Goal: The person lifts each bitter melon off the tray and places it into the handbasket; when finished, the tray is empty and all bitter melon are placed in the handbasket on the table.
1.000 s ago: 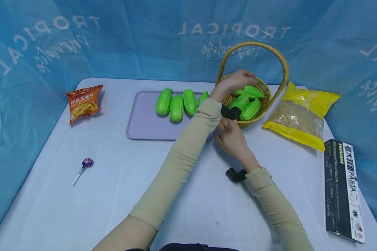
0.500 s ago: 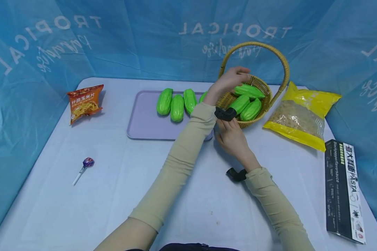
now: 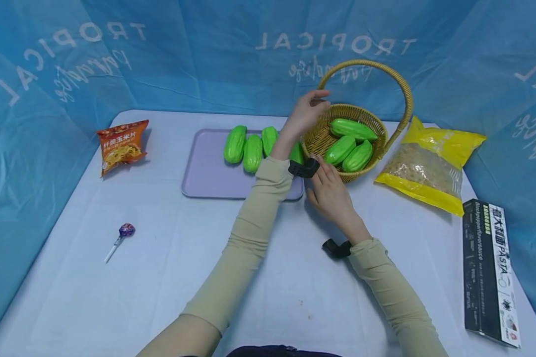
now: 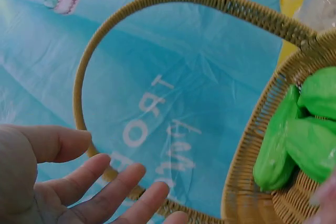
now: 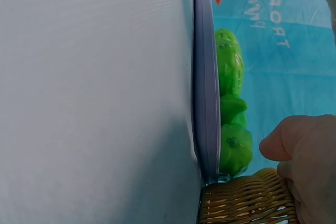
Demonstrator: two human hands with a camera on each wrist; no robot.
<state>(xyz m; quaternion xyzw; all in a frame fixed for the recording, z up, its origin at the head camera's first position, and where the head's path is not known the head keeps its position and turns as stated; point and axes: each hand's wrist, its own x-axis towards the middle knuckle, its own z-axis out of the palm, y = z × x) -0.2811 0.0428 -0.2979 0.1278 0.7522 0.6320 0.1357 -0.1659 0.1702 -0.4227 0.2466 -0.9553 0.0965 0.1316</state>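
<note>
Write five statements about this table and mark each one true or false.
1. Three green vegetables show inside the wicker basket. True.
2. The left hand is gripping a green vegetable. False: the left hand holds nothing.
3. The yellow bag lies to the right of the basket. True.
4. The lollipop lies on the tray. False: the lollipop is on the white tabletop, apart from the purple tray.
5. The right hand is at the basket's near side. True.

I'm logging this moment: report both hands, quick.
Left hand: open, holding nothing.
Right hand: at the near side of the basket; whether gripping, cannot tell.
</note>
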